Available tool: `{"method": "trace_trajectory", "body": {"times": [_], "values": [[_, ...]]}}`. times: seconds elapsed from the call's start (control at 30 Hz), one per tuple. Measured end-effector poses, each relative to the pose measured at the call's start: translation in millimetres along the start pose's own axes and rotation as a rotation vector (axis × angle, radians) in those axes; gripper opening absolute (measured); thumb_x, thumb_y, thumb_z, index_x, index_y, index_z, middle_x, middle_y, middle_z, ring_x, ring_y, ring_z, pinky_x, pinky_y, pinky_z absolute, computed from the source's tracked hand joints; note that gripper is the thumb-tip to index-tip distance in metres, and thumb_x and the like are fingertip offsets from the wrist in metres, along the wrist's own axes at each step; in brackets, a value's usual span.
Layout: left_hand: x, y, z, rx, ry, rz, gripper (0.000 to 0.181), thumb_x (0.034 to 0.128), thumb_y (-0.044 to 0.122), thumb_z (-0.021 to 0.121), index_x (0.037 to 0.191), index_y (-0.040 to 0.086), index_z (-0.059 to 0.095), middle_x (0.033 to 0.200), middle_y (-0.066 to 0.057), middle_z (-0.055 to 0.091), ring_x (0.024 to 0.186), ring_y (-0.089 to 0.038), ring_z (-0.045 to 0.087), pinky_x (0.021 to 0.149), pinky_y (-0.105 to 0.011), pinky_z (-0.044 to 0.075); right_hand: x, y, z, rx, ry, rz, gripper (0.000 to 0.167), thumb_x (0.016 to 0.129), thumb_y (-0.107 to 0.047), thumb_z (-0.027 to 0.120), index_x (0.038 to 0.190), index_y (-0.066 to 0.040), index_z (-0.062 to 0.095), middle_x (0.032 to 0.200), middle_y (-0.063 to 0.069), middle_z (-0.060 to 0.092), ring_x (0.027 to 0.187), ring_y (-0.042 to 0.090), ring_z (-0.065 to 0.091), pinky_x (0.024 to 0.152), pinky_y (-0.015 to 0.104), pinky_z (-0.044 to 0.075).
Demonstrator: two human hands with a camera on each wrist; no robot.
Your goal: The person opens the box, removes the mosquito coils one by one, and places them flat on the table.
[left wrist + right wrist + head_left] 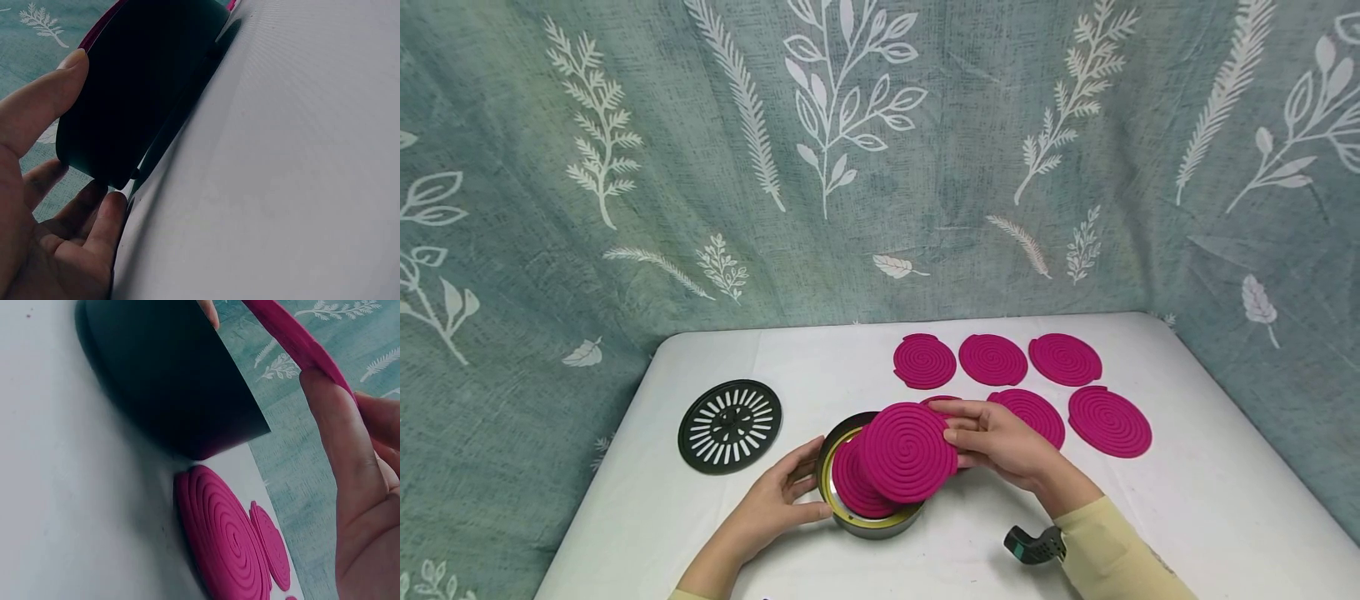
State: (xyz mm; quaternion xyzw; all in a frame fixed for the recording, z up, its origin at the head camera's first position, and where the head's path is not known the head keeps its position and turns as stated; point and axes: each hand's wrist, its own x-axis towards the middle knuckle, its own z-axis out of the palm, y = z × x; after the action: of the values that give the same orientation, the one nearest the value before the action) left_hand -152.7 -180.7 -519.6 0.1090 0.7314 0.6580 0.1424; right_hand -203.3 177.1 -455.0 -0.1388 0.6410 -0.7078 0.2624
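A round dark tin [880, 528] with a yellow inner rim stands on the table. My left hand [784, 497] grips its left side, thumb near the front and fingers behind; the left wrist view shows the thumb and fingertips against the dark wall. Inside the tin lies a magenta spiral mosquito coil [848, 479], partly covered. Over the tin's right part, my right hand [1000, 443] pinches another magenta mosquito coil [907, 454] by its right edge, tilted. In the right wrist view this coil [306, 347] is seen edge-on, between thumb and fingers, above the tin's rim.
Several magenta coils lie flat in two rows at the back right, such as one coil [992, 360] and another [1109, 421]. One is mostly hidden behind my right hand. A black slotted round lid [700, 454] lies to the left on the white table [647, 517].
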Motion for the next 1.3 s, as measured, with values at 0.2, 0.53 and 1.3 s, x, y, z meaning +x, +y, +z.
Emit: {"method": "trace_trajectory", "body": {"times": [0.2,0.53,1.3], "values": [[0.7,-1.1,0.0,0.002,0.001,0.003,0.094,0.0713,0.015,0.090,0.151,0.019,0.040,0.150,-0.006,0.043,0.138,-0.024,0.040,0.110,-0.024,0.041,-13.7,2,-10,-0.036,0.060,0.006,0.058,0.095,-0.009,0.066,0.147,0.003,0.041,0.109,0.016,0.068,0.085,0.017,0.067,0.076,0.037,0.064],[0.7,-1.6,0.1,0.012,0.002,0.007,0.095,0.0706,0.018,0.090,0.151,0.020,0.040,0.150,-0.004,0.043,0.137,-0.023,0.041,0.109,-0.023,0.042,-36.1,9,-22,-0.018,0.103,0.016,0.062,0.096,-0.011,0.065,0.149,0.004,0.037,0.118,0.018,0.066,0.085,0.015,0.068,0.075,0.034,0.064],[0.9,-1.5,0.9,0.041,0.025,-0.013,0.097,0.0680,0.021,0.092,0.150,0.022,0.041,0.148,-0.004,0.045,0.137,-0.022,0.042,0.107,-0.020,0.042,-80.5,38,-47,0.112,0.102,-0.014,0.055,0.099,-0.004,0.057,0.149,0.003,0.036,0.105,0.010,0.070,0.083,0.013,0.069,0.074,0.029,0.064]]}}
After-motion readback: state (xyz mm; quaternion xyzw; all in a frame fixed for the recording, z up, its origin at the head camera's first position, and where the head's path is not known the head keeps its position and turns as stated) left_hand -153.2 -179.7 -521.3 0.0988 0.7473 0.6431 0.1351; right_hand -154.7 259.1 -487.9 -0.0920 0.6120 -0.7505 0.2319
